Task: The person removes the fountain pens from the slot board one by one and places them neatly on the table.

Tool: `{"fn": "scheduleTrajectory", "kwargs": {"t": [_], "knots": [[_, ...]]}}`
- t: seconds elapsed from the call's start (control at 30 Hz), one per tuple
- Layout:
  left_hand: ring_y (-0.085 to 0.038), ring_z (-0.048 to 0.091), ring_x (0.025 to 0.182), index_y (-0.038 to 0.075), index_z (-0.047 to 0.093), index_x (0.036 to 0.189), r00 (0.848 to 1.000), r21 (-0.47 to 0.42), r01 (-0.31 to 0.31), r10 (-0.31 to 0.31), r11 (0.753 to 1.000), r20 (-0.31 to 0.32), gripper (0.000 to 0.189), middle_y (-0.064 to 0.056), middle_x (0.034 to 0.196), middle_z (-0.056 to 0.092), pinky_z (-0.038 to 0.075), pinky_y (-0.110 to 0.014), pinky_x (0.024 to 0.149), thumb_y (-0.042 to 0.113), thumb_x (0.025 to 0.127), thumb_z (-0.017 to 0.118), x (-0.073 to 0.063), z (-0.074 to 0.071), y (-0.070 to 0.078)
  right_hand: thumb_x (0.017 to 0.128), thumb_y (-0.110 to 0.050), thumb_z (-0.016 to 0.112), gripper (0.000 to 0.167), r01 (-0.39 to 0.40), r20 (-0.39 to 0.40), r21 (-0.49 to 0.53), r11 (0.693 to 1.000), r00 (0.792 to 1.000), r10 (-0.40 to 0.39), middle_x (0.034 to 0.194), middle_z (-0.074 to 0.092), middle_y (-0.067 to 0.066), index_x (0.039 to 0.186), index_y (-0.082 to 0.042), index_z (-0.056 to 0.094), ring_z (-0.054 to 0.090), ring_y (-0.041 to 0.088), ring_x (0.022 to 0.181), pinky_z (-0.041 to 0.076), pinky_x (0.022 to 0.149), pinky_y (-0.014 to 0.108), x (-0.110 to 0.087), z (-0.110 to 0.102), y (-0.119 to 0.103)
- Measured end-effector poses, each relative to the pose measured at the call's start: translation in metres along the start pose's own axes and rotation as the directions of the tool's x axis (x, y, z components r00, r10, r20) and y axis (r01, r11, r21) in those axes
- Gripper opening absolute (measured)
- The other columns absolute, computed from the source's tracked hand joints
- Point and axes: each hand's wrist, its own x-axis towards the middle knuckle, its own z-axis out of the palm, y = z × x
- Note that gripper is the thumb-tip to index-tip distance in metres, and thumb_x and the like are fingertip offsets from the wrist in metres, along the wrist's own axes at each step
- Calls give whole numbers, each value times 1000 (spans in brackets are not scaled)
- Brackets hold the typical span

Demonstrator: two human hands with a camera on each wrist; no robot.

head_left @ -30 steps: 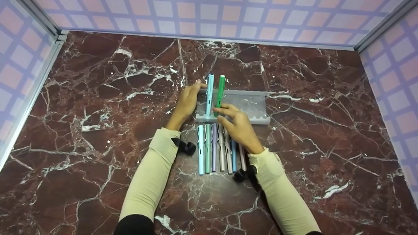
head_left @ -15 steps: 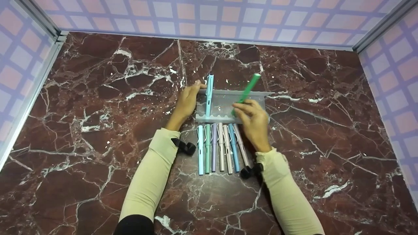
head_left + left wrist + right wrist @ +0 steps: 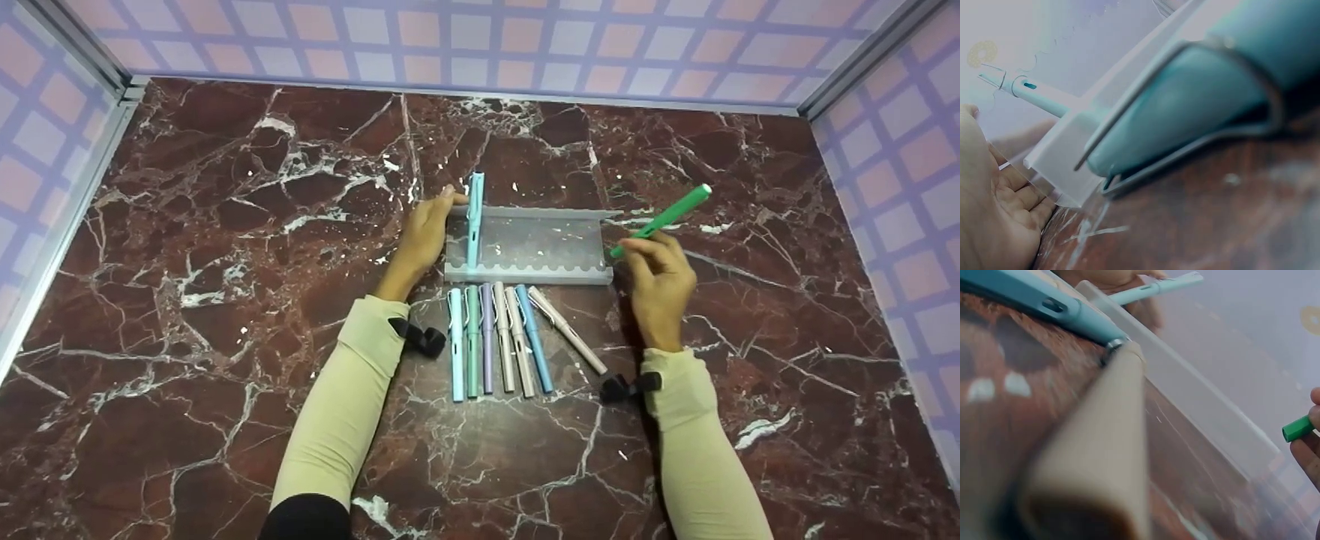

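Observation:
My left hand (image 3: 424, 231) grips the left end of a clear plastic pen rack (image 3: 540, 240). Its curled fingers (image 3: 1019, 197) show by the plastic in the left wrist view. A light blue pen (image 3: 475, 221) lies across the rack at its left end. To the right of the rack, my right hand (image 3: 661, 277) pinches a green pen (image 3: 679, 207) near its lower end, the other end tilted up and away to the right. Only the tip of that green pen (image 3: 1296, 430) and some fingers appear in the right wrist view.
Several capped pens lie in a row before the rack, including a pale blue one (image 3: 457, 345), a purple one (image 3: 487, 337) and a blue one (image 3: 534, 337). A beige-pink pen (image 3: 568, 330) lies slanted at the row's right end. Checked panels (image 3: 517, 37) border the marbled tabletop (image 3: 225, 420).
My right hand has carried the green pen rightward from the rack's left part to beyond its right end. The rightmost pen of the row has swung to a steeper slant. My left hand stays put.

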Motion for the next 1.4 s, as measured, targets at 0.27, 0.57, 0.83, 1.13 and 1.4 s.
{"fn": "scheduleTrajectory", "kwargs": {"t": [0.27, 0.57, 0.83, 1.13, 1.4], "knots": [[-30, 64, 97, 1, 70, 116, 1000, 7, 10, -10, 1000, 2, 50, -19, 108, 70, 49, -36, 91, 33, 109, 31, 0, 0, 0, 86, 14, 67, 5, -4, 29, -22, 1000, 1000, 4, 100, 66, 18, 89, 14, 71, 64, 8, 89, 54, 81, 18, -4, -1, -15], [-31, 64, 100, 0, 70, 115, 1000, 11, 1, -1, 1000, -16, 50, -20, 110, 71, 49, -38, 92, 32, 109, 32, -2, 3, 0, 86, 6, 74, 20, -44, 18, 34, 998, 999, 44, 93, 72, 15, 87, 9, 54, 70, 12, 79, 57, 73, 25, 3, -14, 20], [-30, 64, 101, 0, 70, 116, 1000, 7, 3, -3, 1000, -12, 50, -19, 111, 71, 48, -37, 91, 32, 109, 31, -2, 3, 1, 82, 13, 73, 23, -111, -61, -36, 993, 992, 108, 84, 70, 5, 86, 8, 51, 65, 8, 72, 54, 68, 21, 6, -35, 21], [-33, 63, 103, -3, 69, 115, 1000, 18, -10, 10, 1000, -17, 50, -21, 113, 70, 48, -36, 93, 29, 109, 31, -2, 2, 0, 84, 8, 75, 26, -96, 32, -62, 993, 995, 98, 90, 69, 13, 91, 6, 50, 66, 9, 77, 55, 70, 20, -6, -37, 21], [-31, 60, 121, -7, 69, 113, 998, 31, -44, 45, 999, -32, 48, -22, 121, 69, 40, -35, 110, 23, 108, 33, 1, 1, 1, 82, 11, 75, 32, -128, 92, 6, 992, 988, 127, 98, 69, 27, 94, 10, 45, 71, 15, 87, 59, 81, 27, -29, -49, 11]]}}
